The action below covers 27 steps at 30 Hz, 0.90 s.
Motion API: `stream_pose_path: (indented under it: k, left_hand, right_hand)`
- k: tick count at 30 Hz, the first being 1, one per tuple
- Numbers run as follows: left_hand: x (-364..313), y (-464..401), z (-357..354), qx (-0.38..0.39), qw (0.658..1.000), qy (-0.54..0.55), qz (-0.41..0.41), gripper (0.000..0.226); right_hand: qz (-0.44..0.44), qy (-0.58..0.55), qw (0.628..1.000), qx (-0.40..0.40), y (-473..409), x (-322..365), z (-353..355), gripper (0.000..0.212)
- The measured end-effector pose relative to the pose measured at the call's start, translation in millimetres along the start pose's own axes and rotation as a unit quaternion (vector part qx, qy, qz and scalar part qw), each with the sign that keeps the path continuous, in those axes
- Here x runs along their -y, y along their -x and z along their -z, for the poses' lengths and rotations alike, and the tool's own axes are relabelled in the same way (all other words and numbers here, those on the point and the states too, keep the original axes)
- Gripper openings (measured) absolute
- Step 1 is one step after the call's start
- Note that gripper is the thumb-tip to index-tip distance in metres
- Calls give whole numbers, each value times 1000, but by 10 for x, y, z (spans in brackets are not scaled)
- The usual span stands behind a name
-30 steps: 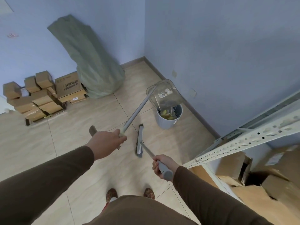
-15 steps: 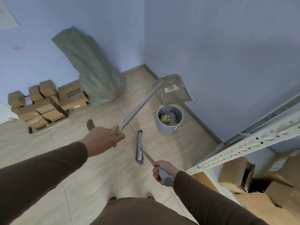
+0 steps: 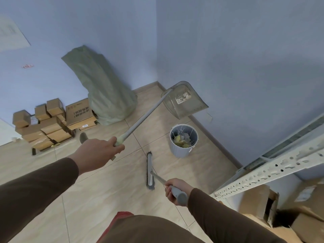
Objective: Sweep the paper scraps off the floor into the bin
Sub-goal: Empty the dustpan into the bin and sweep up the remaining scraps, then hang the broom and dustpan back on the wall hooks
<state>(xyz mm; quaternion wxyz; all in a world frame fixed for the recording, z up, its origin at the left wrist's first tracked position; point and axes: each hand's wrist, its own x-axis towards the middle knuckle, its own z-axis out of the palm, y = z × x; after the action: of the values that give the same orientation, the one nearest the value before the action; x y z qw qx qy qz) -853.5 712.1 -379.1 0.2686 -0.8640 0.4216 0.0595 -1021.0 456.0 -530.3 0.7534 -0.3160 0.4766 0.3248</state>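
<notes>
My left hand (image 3: pixel 98 151) grips the long grey handle of a clear plastic dustpan (image 3: pixel 185 100), which is raised in the air above and behind the bin, its mouth tilted down. The small grey bin (image 3: pixel 182 151) stands on the tiled floor by the right wall, with yellow and pale paper scraps (image 3: pixel 182 140) inside. My right hand (image 3: pixel 176 191) holds the grey broom handle. The broom head (image 3: pixel 150 170) rests on the floor just left of the bin. No scraps show on the visible floor.
A green sack (image 3: pixel 103 88) leans in the corner. Stacked cardboard boxes (image 3: pixel 50 123) sit along the left wall. A white metal shelf rack (image 3: pixel 270 171) with cartons (image 3: pixel 259 204) beneath it fills the right side. Blue walls close the corner.
The dustpan has lifted up and away from the bin's mouth, from tipped right over it to well above it. The view tilted upward. The broom stayed on the floor.
</notes>
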Motion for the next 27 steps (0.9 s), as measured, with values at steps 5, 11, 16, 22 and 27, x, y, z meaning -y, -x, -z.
stream_pose_path:
  k: [5,11,16,22,27]
  left_hand:
    - [130,-137,99,-27,998,53,34,41]
    - [465,-471,211,-79,986,126,71,31]
    - [1061,-1063,414,-79,962,238,112,26]
    - [2159,-1940,649,-51,936,327,122,27]
    - [3081,-2759,926,-6,946,315,83,26]
  right_hand:
    - [12,-19,999,26,101,212,-107,9]
    - [46,-98,990,90,256,918,-272,5]
    - [116,-177,972,104,153,1854,-493,8]
    - [186,-222,950,115,163,3055,-1042,20]
    - [241,-130,959,71,450,4085,-1589,20]
